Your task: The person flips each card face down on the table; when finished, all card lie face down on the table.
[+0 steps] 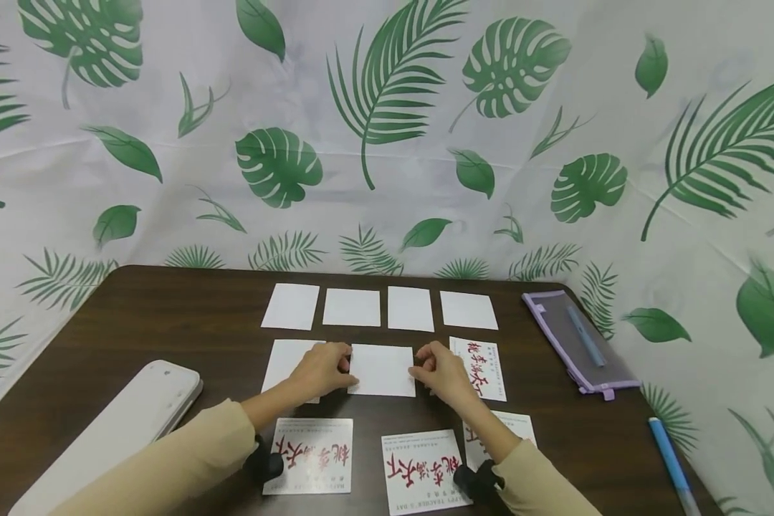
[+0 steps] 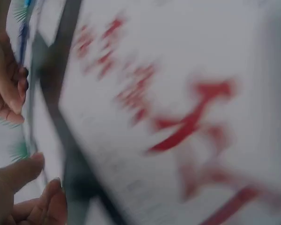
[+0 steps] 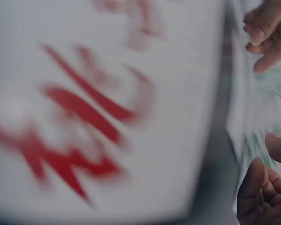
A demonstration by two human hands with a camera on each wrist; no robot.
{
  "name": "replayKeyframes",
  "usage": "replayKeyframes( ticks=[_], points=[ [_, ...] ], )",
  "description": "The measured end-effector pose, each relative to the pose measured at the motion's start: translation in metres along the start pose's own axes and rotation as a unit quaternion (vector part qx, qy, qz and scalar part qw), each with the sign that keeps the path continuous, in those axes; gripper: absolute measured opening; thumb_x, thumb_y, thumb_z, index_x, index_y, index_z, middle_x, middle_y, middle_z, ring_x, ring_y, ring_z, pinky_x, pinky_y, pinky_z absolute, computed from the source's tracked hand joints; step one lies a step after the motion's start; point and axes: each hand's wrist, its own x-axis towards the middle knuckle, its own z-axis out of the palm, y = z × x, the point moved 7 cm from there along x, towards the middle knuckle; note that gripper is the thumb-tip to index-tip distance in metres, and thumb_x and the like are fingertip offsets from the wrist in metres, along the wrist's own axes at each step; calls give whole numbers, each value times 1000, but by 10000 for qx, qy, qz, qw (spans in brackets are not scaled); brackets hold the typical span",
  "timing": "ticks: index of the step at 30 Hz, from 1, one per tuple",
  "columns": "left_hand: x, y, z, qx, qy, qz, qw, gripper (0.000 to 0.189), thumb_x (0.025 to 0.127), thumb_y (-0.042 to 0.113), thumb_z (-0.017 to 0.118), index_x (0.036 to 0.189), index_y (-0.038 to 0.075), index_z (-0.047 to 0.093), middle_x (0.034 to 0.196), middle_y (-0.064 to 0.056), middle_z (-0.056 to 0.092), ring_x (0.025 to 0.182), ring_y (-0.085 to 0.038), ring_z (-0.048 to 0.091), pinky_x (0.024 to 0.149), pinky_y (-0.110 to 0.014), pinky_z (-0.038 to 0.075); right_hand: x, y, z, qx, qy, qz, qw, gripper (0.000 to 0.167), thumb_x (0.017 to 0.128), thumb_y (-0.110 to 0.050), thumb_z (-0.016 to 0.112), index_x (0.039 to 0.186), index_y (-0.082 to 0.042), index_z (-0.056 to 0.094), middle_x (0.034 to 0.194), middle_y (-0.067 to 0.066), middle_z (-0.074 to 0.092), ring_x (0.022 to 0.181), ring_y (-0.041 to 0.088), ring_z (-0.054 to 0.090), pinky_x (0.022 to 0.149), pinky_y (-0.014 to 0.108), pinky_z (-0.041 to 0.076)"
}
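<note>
Both hands are at a blank white card [image 1: 382, 370] in the middle of the table. My left hand [image 1: 325, 367] holds its left edge with thumb and fingertips, and my right hand [image 1: 443, 373] does the same at its right edge. In the left wrist view, the left thumb and fingers [image 2: 50, 199] bend toward each other at the card's side. Another blank card [image 1: 287, 362] lies partly under the left hand. Just right of the right hand is a card with red characters [image 1: 479, 367]. Printed cards fill most of both wrist views, blurred.
Blank white cards [image 1: 352, 307] form a row at the back. Nearer me lie printed cards [image 1: 311, 459], one partly covered by the right forearm. A long white case [image 1: 112, 437] is at left; a purple-edged mesh pouch [image 1: 555, 322] with a pen and a blue marker [image 1: 671, 459] are at right.
</note>
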Motion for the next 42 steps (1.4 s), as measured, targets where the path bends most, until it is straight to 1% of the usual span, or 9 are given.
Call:
replayKeyframes(
  ticks=[3, 5, 8, 12, 15, 18, 24, 35, 42],
  points=[
    [20, 13, -6, -196, -15, 141, 9997, 39, 74, 13, 79, 105, -6, 64, 78, -4, 66, 64, -11, 54, 56, -22, 44, 5, 15, -27, 764, 246, 438, 9958, 26, 85, -6, 67, 107, 5, 58, 70, 6, 57, 55, 11, 54, 50, 22, 50],
    [33, 22, -4, -434, -109, 114, 9989, 49, 76, 15, 78, 117, -5, 61, 84, -5, 68, 70, -12, 58, 61, -22, 47, 9, 29, -47, 1148, 471, 710, 9897, 27, 86, -5, 65, 109, 7, 56, 71, 5, 57, 57, 10, 55, 52, 21, 50],
    [44, 32, 15, -962, -486, -10, 9942, 50, 76, 15, 77, 119, -5, 59, 87, -6, 68, 76, -14, 60, 62, -22, 49, 9, 56, -66, 1403, 693, 1105, 9815, 30, 88, -5, 63, 112, 9, 54, 73, 3, 56, 60, 9, 54, 54, 19, 49],
    [50, 44, 49, -1888, -940, -304, 9770, 54, 77, 11, 76, 123, -7, 54, 96, -13, 66, 75, -17, 64, 64, -23, 53, 6, 85, -82, 1245, 939, 1328, 9788, 31, 87, -4, 63, 113, 10, 54, 74, 0, 52, 60, 6, 51, 53, 18, 48],
    [58, 51, 67, -2344, -1084, -505, 9648, 57, 78, 8, 75, 127, -8, 51, 102, -18, 64, 74, -18, 66, 66, -24, 55, 5, 99, -90, 1121, 1053, 1373, 9785, 31, 85, -3, 64, 112, 10, 55, 72, -1, 51, 59, 5, 50, 55, 18, 49],
    [66, 57, 81, -2480, -1073, -630, 9607, 59, 76, 5, 75, 128, -7, 50, 103, -17, 63, 77, -19, 65, 67, -24, 55, 5, 106, -93, 1057, 1027, 1393, 9792, 32, 84, -2, 65, 112, 11, 55, 72, -1, 53, 61, 6, 53, 57, 20, 51],
    [79, 69, 99, -2267, -953, -659, 9671, 63, 74, 6, 78, 130, -4, 50, 101, -14, 64, 81, -18, 61, 67, -24, 54, 6, 112, -96, 719, 938, 1422, 9828, 34, 82, -1, 67, 111, 10, 56, 76, 4, 55, 64, 8, 54, 57, 21, 51],
    [91, 76, 120, -2108, -898, -795, 9701, 71, 70, 0, 79, 133, -5, 46, 89, -12, 64, 60, -15, 63, 55, -20, 53, 14, 117, -93, -168, 599, 1209, 9907, 37, 79, -5, 71, 112, 6, 57, 79, 8, 57, 63, 12, 53, 55, 24, 50],
    [96, 83, 121, -1423, -816, -659, 9843, 68, 70, 4, 80, 131, 0, 50, 72, -1, 61, 52, -10, 60, 50, -18, 47, 18, 114, -98, -368, 614, 1086, 9915, 33, 79, -2, 70, 109, 4, 57, 75, 6, 54, 59, 13, 51, 52, 24, 48]
  ],
)
